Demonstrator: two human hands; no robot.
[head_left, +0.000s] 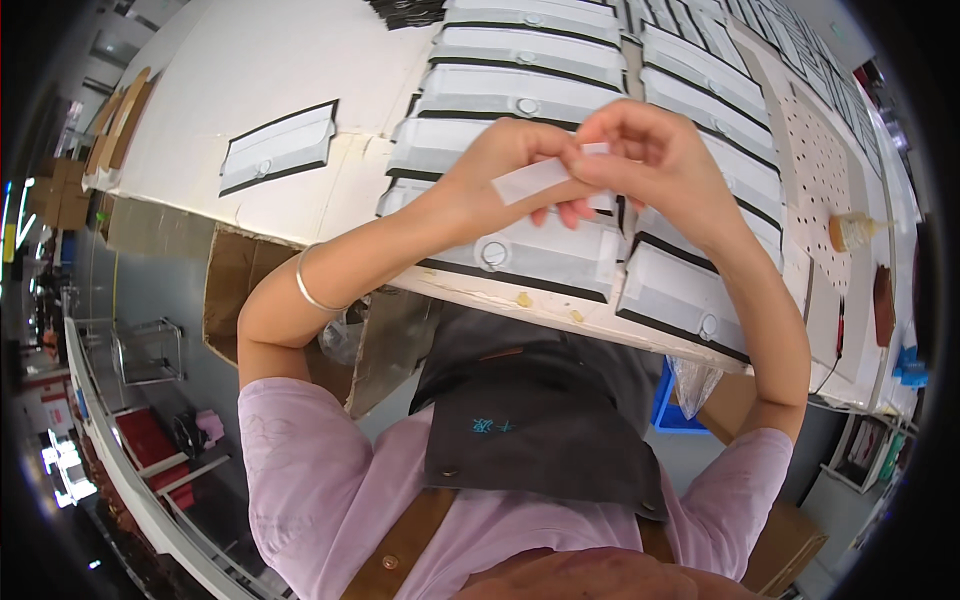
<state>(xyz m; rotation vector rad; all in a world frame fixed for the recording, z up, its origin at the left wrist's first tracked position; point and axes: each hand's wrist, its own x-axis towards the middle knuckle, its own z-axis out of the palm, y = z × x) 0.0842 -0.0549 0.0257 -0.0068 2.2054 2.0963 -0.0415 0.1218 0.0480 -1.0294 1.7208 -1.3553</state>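
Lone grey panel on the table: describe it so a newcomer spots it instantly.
On the white table, go left from the packed columns of grey panels, past the person's left hand. The lone panel there is slanted, edged in black along both long sides, with a round disc near its lower edge. Unlike its neighbours, it touches no other panel.

White strip, black-edged pale grey pouches

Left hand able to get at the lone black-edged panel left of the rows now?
Likely yes: nothing visible blocks the left hand from the lone panel, though a white strip lies against that hand.
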